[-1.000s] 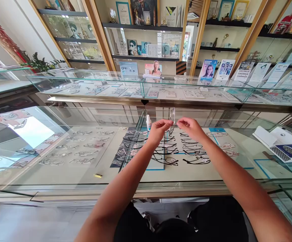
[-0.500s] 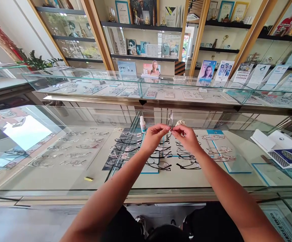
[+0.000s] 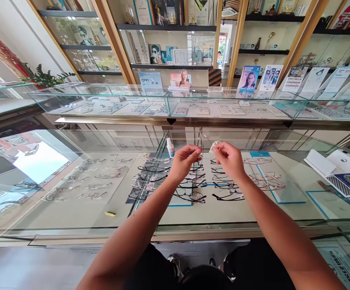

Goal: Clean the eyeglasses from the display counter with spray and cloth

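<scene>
In front of me, above the glass counter, my left hand pinches a pair of eyeglasses between thumb and fingers. The frame is held upright, seen nearly edge-on, and a thin part of it slants toward the right. My right hand is apart from my left, with thumb and fingertips pressed together. A crumpled whitish cloth shows right at those fingertips; I cannot tell whether they grip it or it lies behind them. Several dark-framed eyeglasses lie in rows below my hands.
A small white spray bottle stands on the counter left of my hands. Clear-framed eyeglasses lie to the left, near a small yellow piece. An open white-and-blue box is at the right. Behind runs another glass showcase.
My right hand has come away from the eyeglasses and moved right, to beside the cloth. My left hand keeps hold of the eyeglasses, slightly further left.
</scene>
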### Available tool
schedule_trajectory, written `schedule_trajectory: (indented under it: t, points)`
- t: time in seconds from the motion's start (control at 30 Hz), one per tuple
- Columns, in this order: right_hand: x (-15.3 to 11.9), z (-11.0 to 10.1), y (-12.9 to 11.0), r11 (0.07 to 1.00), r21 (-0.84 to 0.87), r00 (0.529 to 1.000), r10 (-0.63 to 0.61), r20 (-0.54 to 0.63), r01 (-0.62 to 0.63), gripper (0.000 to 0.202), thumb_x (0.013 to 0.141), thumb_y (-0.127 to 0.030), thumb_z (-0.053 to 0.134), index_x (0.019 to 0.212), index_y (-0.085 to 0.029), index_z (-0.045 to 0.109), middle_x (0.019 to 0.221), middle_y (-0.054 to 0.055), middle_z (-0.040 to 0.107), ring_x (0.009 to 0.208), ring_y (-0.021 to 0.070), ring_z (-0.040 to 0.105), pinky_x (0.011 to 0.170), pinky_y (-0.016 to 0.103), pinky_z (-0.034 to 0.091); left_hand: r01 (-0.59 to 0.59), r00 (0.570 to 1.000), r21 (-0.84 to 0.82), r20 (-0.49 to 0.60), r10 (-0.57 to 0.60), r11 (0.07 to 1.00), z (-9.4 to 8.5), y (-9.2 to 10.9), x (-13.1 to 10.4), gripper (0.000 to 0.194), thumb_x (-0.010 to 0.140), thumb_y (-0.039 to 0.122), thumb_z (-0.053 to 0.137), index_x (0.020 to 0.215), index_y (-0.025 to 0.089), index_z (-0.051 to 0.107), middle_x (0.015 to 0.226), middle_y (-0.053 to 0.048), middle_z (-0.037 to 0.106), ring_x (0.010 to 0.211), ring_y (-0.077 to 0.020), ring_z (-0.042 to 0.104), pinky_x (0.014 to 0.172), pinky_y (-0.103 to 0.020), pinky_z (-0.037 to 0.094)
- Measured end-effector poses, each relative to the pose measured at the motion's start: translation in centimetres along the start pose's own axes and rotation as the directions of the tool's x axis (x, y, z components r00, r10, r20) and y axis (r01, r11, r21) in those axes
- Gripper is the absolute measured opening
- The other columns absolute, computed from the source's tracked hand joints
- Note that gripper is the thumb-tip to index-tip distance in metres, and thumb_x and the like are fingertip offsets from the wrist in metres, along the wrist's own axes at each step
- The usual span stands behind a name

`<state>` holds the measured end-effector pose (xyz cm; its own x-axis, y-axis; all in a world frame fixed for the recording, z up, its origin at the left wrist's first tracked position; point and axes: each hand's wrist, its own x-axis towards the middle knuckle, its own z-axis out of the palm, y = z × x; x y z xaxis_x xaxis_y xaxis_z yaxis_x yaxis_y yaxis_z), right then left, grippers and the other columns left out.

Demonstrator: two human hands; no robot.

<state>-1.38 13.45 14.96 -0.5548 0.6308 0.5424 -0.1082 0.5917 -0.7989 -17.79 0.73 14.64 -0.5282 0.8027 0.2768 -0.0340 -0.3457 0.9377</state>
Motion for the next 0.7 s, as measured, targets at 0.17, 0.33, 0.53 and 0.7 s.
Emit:
schedule_trajectory:
  t: [0.17, 0.33, 0.53, 0.7]
  points:
    - [0.2, -1.1, -0.1, 0.987, -0.154, 0.969, -0.07, -0.238, 0.034, 0.025, 0.109, -0.049, 0.061, 0.112, -0.026, 0.071, 0.096, 0.007, 0.089, 0.053, 0.0153, 0.051, 0.056, 0.036, 0.043, -0.022, 1.0, 0.048, -0.01, 0.023, 0.999, -0.2, -0.4, 0.4, 0.058, 0.07, 0.069, 0.1, 0.088, 0.018, 0.08, 0.103, -0.006, 0.076, 0.094, -0.0172, 0.07, 0.079, -0.032, 0.07]
    - [0.4, -1.4, -0.4, 0.967, -0.214, 0.917, -0.204, -0.342, 0.136, 0.023, 0.108, -0.042, 0.064, 0.125, -0.028, 0.06, 0.124, 0.011, 0.086, 0.068, 0.018, 0.067, 0.061, 0.038, 0.049, -0.048, 0.999, 0.126, 0.006, 0.048, 0.991, -0.3, -1.0, 0.4, 0.058, 0.075, 0.072, 0.096, 0.09, 0.018, 0.081, 0.104, -0.008, 0.077, 0.095, -0.0189, 0.071, 0.079, -0.033, 0.071]
    - [-0.3, -0.2, -0.5, 0.929, -0.312, 0.926, -0.282, -0.25, 0.198, 0.028, 0.103, -0.041, 0.071, 0.126, -0.028, 0.061, 0.141, 0.014, 0.077, 0.086, 0.0214, 0.077, 0.067, 0.04, 0.058, -0.037, 0.999, 0.119, 0.011, 0.036, 0.992, -0.1, -0.5, 0.1, 0.056, 0.079, 0.071, 0.094, 0.093, 0.018, 0.081, 0.104, -0.007, 0.077, 0.094, -0.0178, 0.07, 0.081, -0.034, 0.071]
    - [-0.8, 0.8, 0.1, 0.878, -0.35, 0.904, -0.399, -0.152, 0.328, 0.051, 0.102, -0.037, 0.074, 0.148, -0.029, 0.053, 0.162, 0.02, 0.059, 0.115, 0.0315, 0.075, 0.086, 0.051, 0.068, -0.017, 0.999, 0.097, 0.053, 0.011, 0.995, 0.6, -0.3, -0.3, 0.058, 0.076, 0.072, 0.095, 0.09, 0.018, 0.08, 0.099, -0.006, 0.076, 0.092, -0.018, 0.07, 0.078, -0.033, 0.071]
